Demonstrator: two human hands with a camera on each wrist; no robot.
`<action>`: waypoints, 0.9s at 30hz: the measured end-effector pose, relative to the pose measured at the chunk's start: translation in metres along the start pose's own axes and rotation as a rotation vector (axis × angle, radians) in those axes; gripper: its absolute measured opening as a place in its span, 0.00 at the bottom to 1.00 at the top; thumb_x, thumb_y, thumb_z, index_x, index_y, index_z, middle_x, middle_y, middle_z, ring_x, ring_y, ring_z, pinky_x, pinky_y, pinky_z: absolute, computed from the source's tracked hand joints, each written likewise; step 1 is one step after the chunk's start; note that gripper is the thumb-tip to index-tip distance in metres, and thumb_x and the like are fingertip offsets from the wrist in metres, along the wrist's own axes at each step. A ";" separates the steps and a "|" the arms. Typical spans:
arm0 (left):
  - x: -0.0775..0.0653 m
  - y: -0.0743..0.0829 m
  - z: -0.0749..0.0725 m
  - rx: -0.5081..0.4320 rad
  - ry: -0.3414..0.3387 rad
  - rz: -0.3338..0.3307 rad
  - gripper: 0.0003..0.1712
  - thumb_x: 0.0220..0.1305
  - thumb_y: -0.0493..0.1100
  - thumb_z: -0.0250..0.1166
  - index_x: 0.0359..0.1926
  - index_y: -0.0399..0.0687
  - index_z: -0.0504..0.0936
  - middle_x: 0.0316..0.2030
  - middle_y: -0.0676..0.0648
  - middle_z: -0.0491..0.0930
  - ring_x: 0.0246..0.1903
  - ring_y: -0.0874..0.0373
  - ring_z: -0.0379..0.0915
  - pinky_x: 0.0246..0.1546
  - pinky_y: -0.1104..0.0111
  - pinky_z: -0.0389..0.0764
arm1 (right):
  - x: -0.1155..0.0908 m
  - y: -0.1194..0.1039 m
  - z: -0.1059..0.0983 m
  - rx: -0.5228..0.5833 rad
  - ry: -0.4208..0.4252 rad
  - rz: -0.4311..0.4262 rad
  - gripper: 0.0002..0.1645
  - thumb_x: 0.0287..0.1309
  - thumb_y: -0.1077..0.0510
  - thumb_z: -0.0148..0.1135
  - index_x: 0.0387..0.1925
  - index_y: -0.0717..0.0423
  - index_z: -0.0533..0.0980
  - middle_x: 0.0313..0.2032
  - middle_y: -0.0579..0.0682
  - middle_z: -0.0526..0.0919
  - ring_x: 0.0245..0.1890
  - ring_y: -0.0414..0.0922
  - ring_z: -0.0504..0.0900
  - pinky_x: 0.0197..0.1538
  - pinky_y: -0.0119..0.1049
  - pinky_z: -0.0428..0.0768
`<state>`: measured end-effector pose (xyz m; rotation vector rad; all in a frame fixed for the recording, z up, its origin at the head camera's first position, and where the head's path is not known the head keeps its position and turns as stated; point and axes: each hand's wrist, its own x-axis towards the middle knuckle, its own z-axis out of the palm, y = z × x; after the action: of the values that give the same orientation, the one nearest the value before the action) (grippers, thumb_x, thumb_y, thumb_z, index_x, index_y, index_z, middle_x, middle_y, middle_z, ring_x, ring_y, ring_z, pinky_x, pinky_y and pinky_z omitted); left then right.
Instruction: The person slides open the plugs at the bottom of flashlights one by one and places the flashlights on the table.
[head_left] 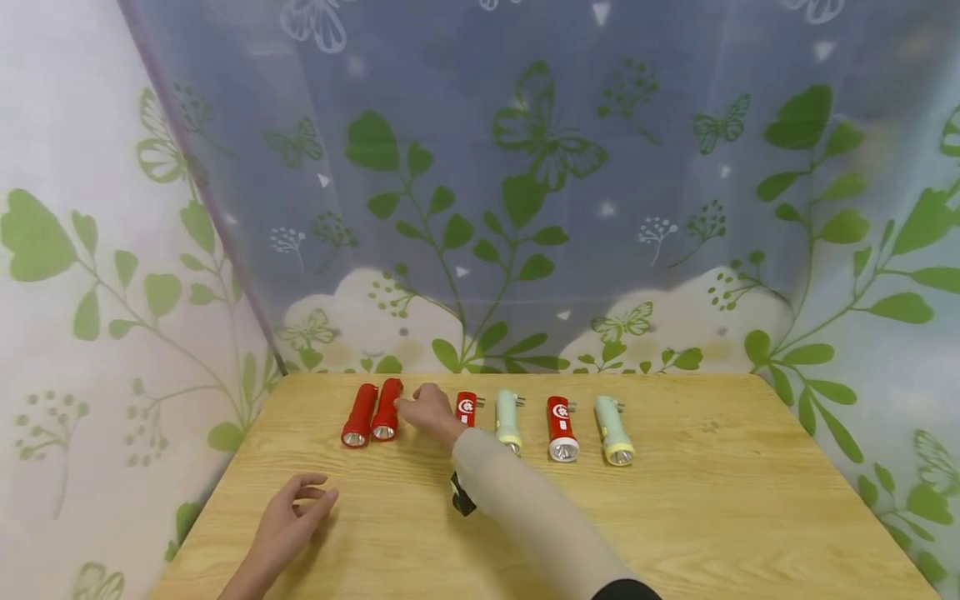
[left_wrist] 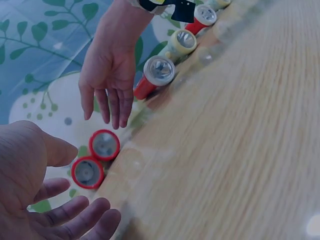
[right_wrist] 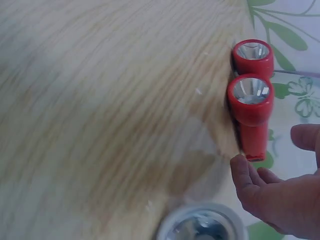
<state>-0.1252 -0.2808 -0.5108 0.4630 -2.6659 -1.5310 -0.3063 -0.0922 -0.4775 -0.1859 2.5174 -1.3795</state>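
Two all-red flashlights, the outer one (head_left: 360, 415) and the inner one (head_left: 387, 410), lie side by side at the left of the row, lenses toward me. My right hand (head_left: 433, 410) is just right of the inner one, fingers extended and holding nothing. In the right wrist view its fingertips (right_wrist: 239, 162) come close to that flashlight's tail; whether they touch is unclear. My left hand (head_left: 291, 518) hovers over the front left of the table, fingers loosely bent around nothing. A red flashlight with a white emblem (head_left: 466, 407) is partly hidden by my right arm.
Farther right on the wooden table (head_left: 720, 492) lie a pale green flashlight (head_left: 507, 412), a red one with a white head (head_left: 561, 421) and another pale green one (head_left: 612, 425). Prongs stick out at their sides. A leaf-patterned curtain (head_left: 525, 250) stands behind.
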 end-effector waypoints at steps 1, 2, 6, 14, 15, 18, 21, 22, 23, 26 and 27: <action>-0.001 0.000 -0.001 -0.001 0.001 -0.003 0.30 0.71 0.53 0.65 0.63 0.37 0.72 0.52 0.35 0.81 0.38 0.56 0.84 0.30 0.69 0.83 | 0.001 0.001 0.002 0.011 -0.004 0.021 0.25 0.65 0.46 0.63 0.48 0.65 0.75 0.44 0.55 0.80 0.41 0.47 0.76 0.47 0.41 0.79; -0.003 0.000 -0.001 -0.005 -0.001 -0.007 0.30 0.71 0.52 0.65 0.63 0.37 0.72 0.52 0.35 0.81 0.38 0.57 0.84 0.30 0.69 0.83 | 0.002 0.001 0.003 0.023 -0.007 0.042 0.24 0.65 0.44 0.64 0.44 0.64 0.75 0.40 0.53 0.78 0.38 0.46 0.74 0.43 0.39 0.77; -0.006 -0.002 -0.004 -0.017 -0.001 -0.005 0.29 0.71 0.51 0.65 0.64 0.37 0.71 0.52 0.35 0.81 0.35 0.58 0.84 0.30 0.68 0.84 | 0.007 0.003 0.011 0.072 -0.021 0.087 0.26 0.64 0.40 0.65 0.26 0.55 0.67 0.24 0.47 0.64 0.25 0.44 0.64 0.28 0.36 0.63; -0.012 -0.002 -0.015 -0.010 -0.021 -0.028 0.29 0.72 0.50 0.63 0.65 0.38 0.70 0.52 0.37 0.81 0.38 0.58 0.85 0.31 0.68 0.84 | 0.021 -0.001 0.025 0.078 -0.007 0.161 0.32 0.60 0.32 0.64 0.36 0.59 0.76 0.29 0.50 0.76 0.29 0.46 0.77 0.36 0.38 0.76; -0.013 -0.002 -0.016 -0.005 -0.020 -0.033 0.29 0.72 0.50 0.63 0.66 0.38 0.70 0.52 0.37 0.81 0.38 0.58 0.85 0.31 0.68 0.84 | 0.022 -0.002 0.026 0.087 -0.001 0.177 0.36 0.60 0.31 0.65 0.44 0.61 0.76 0.34 0.52 0.78 0.33 0.47 0.79 0.40 0.40 0.78; -0.015 -0.003 -0.018 -0.001 -0.008 -0.030 0.29 0.72 0.50 0.64 0.65 0.38 0.70 0.52 0.38 0.81 0.37 0.59 0.85 0.31 0.68 0.84 | 0.021 -0.006 0.029 0.107 0.015 0.213 0.44 0.59 0.31 0.65 0.58 0.63 0.74 0.46 0.56 0.81 0.42 0.50 0.80 0.50 0.44 0.81; -0.017 -0.005 -0.018 -0.007 0.003 -0.014 0.28 0.71 0.49 0.64 0.64 0.37 0.71 0.51 0.38 0.82 0.34 0.60 0.83 0.30 0.69 0.84 | 0.018 -0.011 0.031 0.052 0.022 0.211 0.42 0.60 0.31 0.64 0.56 0.64 0.76 0.48 0.57 0.82 0.46 0.50 0.80 0.52 0.44 0.81; -0.018 -0.006 -0.017 -0.012 0.007 -0.013 0.28 0.71 0.48 0.64 0.64 0.38 0.71 0.50 0.38 0.82 0.33 0.60 0.83 0.30 0.69 0.84 | 0.016 -0.014 0.031 0.015 0.025 0.202 0.40 0.60 0.32 0.64 0.55 0.63 0.77 0.48 0.57 0.82 0.46 0.50 0.80 0.51 0.43 0.82; -0.018 -0.006 -0.016 -0.015 0.007 -0.010 0.28 0.71 0.48 0.64 0.64 0.37 0.71 0.50 0.38 0.82 0.32 0.60 0.83 0.29 0.69 0.84 | 0.015 -0.015 0.031 -0.020 0.026 0.192 0.40 0.60 0.32 0.64 0.54 0.63 0.77 0.49 0.57 0.82 0.47 0.51 0.80 0.51 0.42 0.82; -0.020 -0.006 -0.016 -0.019 0.009 -0.015 0.27 0.71 0.48 0.64 0.64 0.38 0.72 0.50 0.39 0.82 0.31 0.61 0.82 0.29 0.69 0.84 | 0.013 -0.018 0.033 -0.098 0.038 0.168 0.37 0.60 0.35 0.65 0.53 0.64 0.78 0.50 0.57 0.84 0.48 0.52 0.81 0.51 0.42 0.82; -0.019 -0.006 -0.016 -0.021 0.010 -0.015 0.27 0.71 0.48 0.65 0.64 0.38 0.72 0.50 0.39 0.81 0.31 0.61 0.82 0.29 0.69 0.83 | 0.013 -0.019 0.034 -0.109 0.049 0.165 0.37 0.60 0.35 0.66 0.53 0.64 0.78 0.50 0.57 0.84 0.49 0.52 0.81 0.51 0.42 0.83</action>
<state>-0.1025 -0.2917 -0.5054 0.4896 -2.6426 -1.5553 -0.3095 -0.1328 -0.4811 0.0352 2.5845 -1.1991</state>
